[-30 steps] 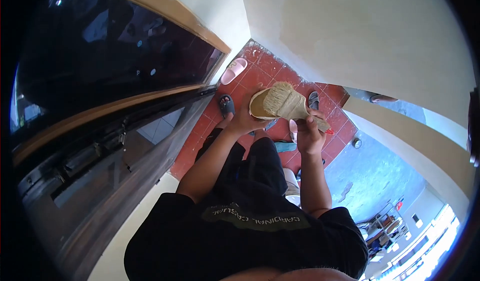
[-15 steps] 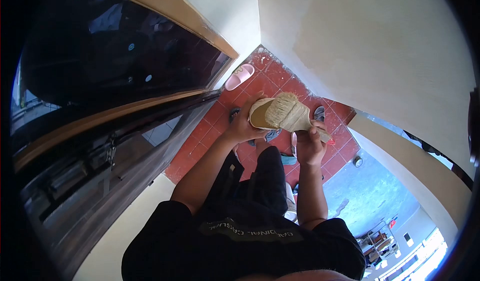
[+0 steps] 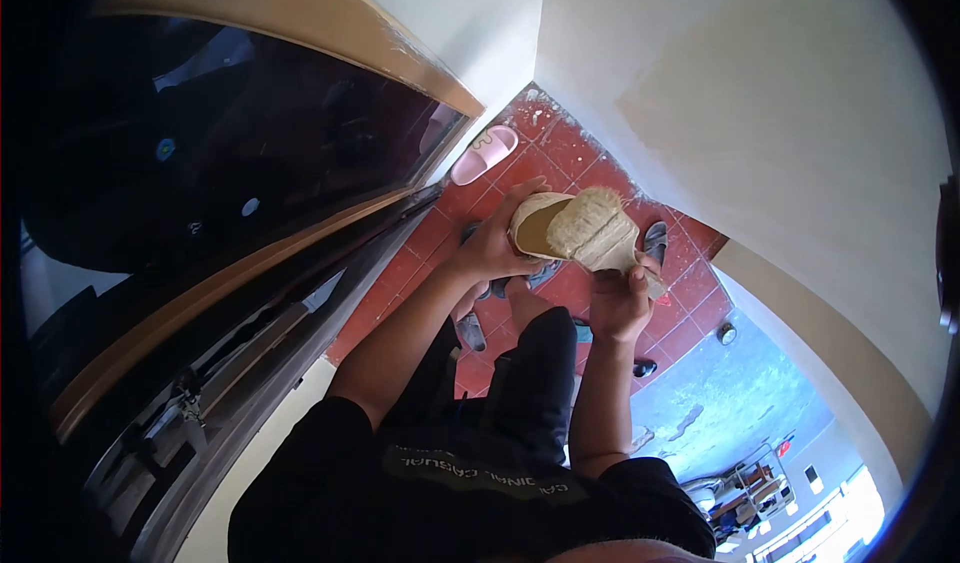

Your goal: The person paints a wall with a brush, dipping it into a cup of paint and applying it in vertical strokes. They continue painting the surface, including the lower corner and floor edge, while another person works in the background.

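Note:
My left hand is wrapped round the side of a light-coloured round tub with a yellowish-tan inside. A wide paintbrush with pale, coated bristles overlaps the tub's right rim. Its handle is in the closed fingers of my right hand, thumb on top. Both hands are held out in front of my body, above the red floor.
On the red tiles lie a pink slipper and a dark shoe. A dark window with a wooden frame is at the left. A cream wall with a darker patch rises ahead. A rack stands at the lower right.
The view has shifted slightly. The brush has turned a little, its bristles now bunched closer at the tub's rim. Both hands keep their hold.

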Demonstrator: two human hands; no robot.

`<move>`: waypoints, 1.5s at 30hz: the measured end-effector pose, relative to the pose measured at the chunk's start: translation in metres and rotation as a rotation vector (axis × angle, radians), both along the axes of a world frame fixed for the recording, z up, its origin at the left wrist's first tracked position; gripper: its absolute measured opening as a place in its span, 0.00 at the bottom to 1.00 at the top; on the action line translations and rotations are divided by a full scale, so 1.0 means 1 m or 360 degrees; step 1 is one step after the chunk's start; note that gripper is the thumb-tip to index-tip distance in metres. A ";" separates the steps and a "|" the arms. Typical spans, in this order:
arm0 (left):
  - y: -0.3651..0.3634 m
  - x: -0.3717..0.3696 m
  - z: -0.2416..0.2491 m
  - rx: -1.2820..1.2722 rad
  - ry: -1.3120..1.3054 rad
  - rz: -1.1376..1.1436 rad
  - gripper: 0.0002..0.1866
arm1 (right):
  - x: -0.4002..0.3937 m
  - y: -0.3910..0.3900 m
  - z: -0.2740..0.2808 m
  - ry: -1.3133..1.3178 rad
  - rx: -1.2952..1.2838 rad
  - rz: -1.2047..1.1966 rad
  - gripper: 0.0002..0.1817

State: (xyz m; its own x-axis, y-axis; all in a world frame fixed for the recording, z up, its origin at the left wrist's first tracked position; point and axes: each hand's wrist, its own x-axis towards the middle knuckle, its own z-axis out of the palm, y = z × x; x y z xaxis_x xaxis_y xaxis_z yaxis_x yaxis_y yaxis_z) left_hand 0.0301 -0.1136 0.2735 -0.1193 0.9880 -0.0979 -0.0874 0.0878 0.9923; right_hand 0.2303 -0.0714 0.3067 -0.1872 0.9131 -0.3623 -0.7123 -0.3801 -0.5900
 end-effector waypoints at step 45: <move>0.138 -0.045 -0.263 0.0540 -0.0301 -0.0482 0.49 | -0.051 0.102 -0.235 0.0279 0.0505 -0.0031 0.10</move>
State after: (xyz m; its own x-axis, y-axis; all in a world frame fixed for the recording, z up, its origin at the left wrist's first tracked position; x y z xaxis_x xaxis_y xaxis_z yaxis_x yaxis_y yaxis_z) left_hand -0.0146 0.0242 0.0107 0.1669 0.9554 0.2435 -0.2893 -0.1886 0.9385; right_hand 0.1793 0.0302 0.0718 -0.2026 0.9790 -0.0241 -0.8185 -0.1829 -0.5446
